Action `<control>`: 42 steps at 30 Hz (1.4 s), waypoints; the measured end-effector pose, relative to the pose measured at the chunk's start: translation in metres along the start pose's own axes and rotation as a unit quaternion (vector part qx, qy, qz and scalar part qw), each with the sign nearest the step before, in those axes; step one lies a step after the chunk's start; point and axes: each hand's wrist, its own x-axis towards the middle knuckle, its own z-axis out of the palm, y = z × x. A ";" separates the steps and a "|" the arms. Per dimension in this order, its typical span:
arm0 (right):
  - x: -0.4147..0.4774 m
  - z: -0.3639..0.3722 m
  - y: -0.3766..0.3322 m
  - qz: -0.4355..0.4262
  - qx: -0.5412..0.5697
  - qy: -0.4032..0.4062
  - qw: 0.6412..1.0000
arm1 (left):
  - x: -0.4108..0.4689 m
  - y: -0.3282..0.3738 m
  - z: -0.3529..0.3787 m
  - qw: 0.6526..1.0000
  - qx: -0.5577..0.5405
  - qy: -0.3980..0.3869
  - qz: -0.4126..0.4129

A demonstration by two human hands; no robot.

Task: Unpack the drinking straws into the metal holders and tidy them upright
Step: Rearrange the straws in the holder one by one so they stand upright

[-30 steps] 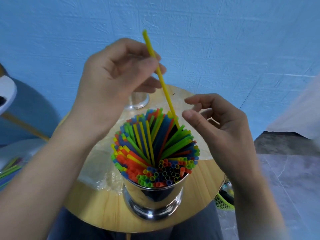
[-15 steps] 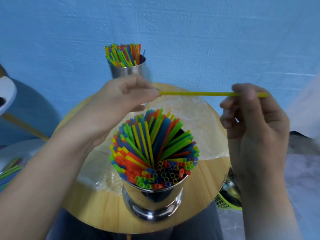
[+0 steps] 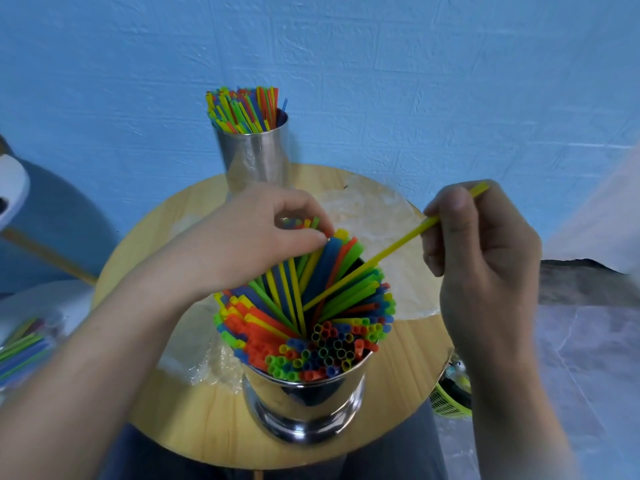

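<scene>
Yellow straw (image 3: 381, 257) | slim tube | right hand (image 3: 481, 271) pinches | left hand (image 3: 249, 237) grips straws (image 3: 266, 327)

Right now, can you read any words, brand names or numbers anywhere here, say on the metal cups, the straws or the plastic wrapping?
None. The near metal holder, the far metal holder, the straws and the clear wrapper show no print; the green basket is too blurred to tell.
</scene>
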 end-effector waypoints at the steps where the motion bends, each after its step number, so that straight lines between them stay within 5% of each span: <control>1: 0.000 0.001 0.001 0.000 -0.002 -0.014 1.000 | 0.000 0.000 0.000 1.000 0.001 0.002 0.000; 10: -0.004 0.004 -0.001 0.029 -0.047 -0.157 0.986 | -0.001 0.009 -0.006 0.996 -0.086 -0.009 -0.001; 15: -0.006 0.004 -0.004 0.042 -0.030 -0.171 0.984 | -0.001 0.015 -0.012 0.995 -0.094 -0.020 -0.007; 24: -0.008 0.004 0.006 0.041 -0.085 -0.188 0.978 | 0.001 0.017 -0.011 0.970 -0.212 0.100 0.065; 32: -0.007 0.001 0.006 0.064 -0.038 -0.203 0.976 | 0.003 0.009 -0.024 0.851 -0.410 0.321 0.073; 37: -0.006 0.003 0.003 0.071 -0.016 -0.188 0.979 | 0.002 0.004 -0.024 0.782 -0.528 0.330 0.029; 40: -0.006 0.004 0.001 0.053 0.039 -0.150 0.987 | 0.000 0.003 -0.017 0.793 -0.535 0.293 -0.011; 42: -0.004 0.003 -0.001 0.045 0.104 -0.115 0.987 | -0.002 0.001 -0.013 0.831 -0.493 0.253 -0.045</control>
